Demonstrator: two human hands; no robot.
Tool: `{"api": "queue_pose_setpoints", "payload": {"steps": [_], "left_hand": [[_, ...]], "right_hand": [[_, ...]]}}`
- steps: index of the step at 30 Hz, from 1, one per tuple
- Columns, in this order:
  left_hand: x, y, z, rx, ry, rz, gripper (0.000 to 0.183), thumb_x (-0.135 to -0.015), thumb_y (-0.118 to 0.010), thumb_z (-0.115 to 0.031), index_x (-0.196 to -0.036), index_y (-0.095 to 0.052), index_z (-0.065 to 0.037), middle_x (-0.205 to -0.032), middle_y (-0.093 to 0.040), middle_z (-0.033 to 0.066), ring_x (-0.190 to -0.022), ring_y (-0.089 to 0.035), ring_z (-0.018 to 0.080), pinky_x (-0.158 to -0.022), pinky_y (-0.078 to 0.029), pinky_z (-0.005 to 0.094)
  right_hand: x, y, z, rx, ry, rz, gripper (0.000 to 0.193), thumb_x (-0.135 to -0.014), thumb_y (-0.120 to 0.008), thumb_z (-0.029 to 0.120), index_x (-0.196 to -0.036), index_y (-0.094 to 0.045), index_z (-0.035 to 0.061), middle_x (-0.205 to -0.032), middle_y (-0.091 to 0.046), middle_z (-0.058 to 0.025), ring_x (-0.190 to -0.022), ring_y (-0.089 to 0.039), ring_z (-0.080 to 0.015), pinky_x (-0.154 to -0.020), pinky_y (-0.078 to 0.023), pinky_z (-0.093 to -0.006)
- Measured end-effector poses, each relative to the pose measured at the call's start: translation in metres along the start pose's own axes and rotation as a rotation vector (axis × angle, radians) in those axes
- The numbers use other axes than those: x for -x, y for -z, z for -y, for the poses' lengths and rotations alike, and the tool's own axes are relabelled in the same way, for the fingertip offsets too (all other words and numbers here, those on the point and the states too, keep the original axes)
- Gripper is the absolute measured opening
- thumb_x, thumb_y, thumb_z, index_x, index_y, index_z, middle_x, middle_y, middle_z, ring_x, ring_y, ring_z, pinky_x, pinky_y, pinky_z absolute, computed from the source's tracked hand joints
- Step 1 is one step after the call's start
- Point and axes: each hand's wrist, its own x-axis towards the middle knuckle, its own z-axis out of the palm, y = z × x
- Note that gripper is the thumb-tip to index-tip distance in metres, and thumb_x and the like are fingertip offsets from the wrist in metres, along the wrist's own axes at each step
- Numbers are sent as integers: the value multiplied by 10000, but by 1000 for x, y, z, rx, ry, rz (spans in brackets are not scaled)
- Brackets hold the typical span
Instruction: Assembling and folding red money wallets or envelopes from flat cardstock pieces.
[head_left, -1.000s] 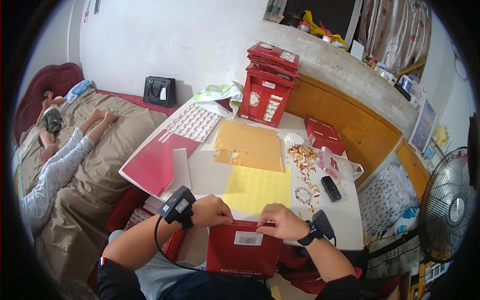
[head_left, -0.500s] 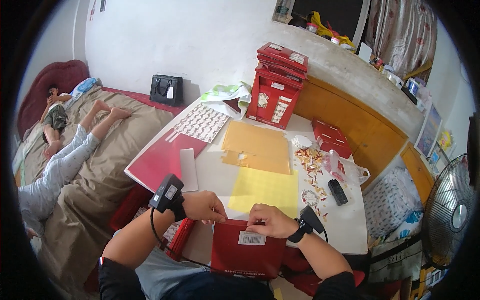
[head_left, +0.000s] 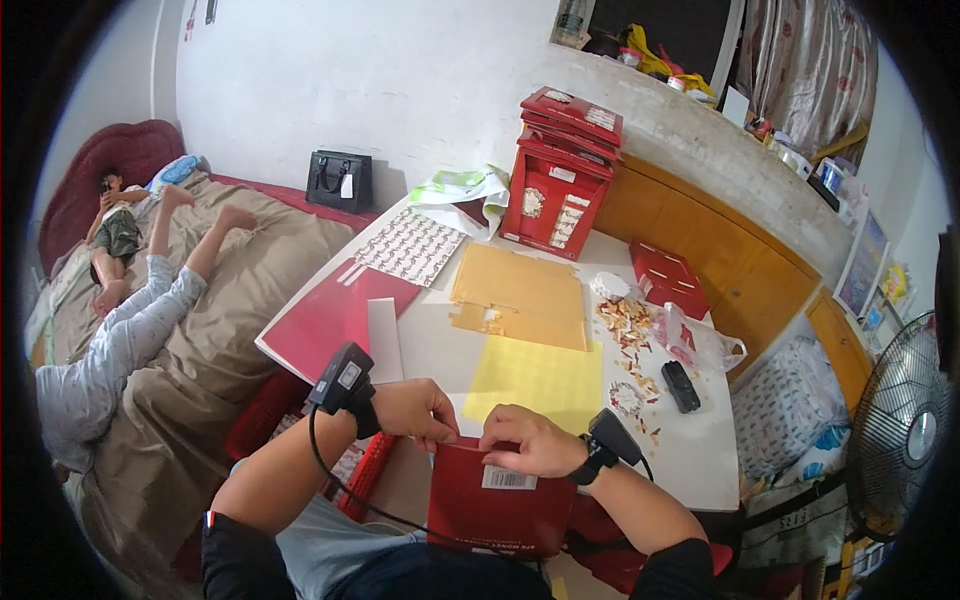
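Observation:
A flat red cardboard packet (head_left: 500, 515) stands in front of me at the table's near edge, with a white barcode label near its top. My left hand (head_left: 412, 410) pinches its upper left corner between thumb and fingertips. My right hand (head_left: 535, 442) is closed over the top edge, thumb on the front face just above the label and fingers bent behind. What the right fingers do behind the edge is hidden. Just beyond the packet lies a yellow sheet (head_left: 535, 380), and past it a worn tan sheet (head_left: 520, 293).
A tall stack of red boxes (head_left: 555, 200) stands at the back of the white table (head_left: 430, 350). On the right are paper scraps (head_left: 628, 325), a plastic bag (head_left: 697, 340) and a black device (head_left: 681, 386). People lie on the bed (head_left: 270, 260) at left; a fan (head_left: 905, 430) stands right.
My right hand has slid left along the packet's top edge, closer to my left hand. My left hand keeps its corner. On the bed, a person's legs have shifted.

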Motion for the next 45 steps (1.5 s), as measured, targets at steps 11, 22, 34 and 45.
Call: {"api": "queue_pose_setpoints", "payload": {"steps": [11,22,34,45], "left_hand": [[8,-8,-16,-165,-50,-86,166,-886,-636,-143,-949,-676,5,-827,-695,89,-719,-686,131,-642,-558,249],[11,-8,-13,-94,-86,-59,189,-886,-619,-122,-1009,-675,11,-847,-695,90,-733,-685,130,-657,-560,244],[14,-23,10,-376,-382,-268,203,-819,-630,-135,-981,-699,-35,-868,-676,115,-798,-656,222,-734,-524,305],[-9,-102,58,744,-597,-417,282,-918,-584,-42,-1188,-521,13,-1138,-620,99,-1044,-581,145,-906,-484,293]], "right_hand": [[8,-1,-3,-134,-15,-4,130,-782,-703,95,-877,-622,57,-873,-552,-74,-862,-543,-238,-759,-445,-324],[6,-1,-2,-126,-44,-14,115,-786,-700,107,-854,-619,62,-854,-543,-71,-821,-548,-231,-717,-453,-321],[9,-2,-2,-139,-65,-31,117,-783,-702,101,-862,-629,56,-868,-562,-74,-818,-561,-226,-729,-464,-313],[13,4,10,-63,-244,-58,173,-794,-714,168,-832,-594,49,-885,-582,-63,-803,-584,-196,-716,-469,-307]]}}
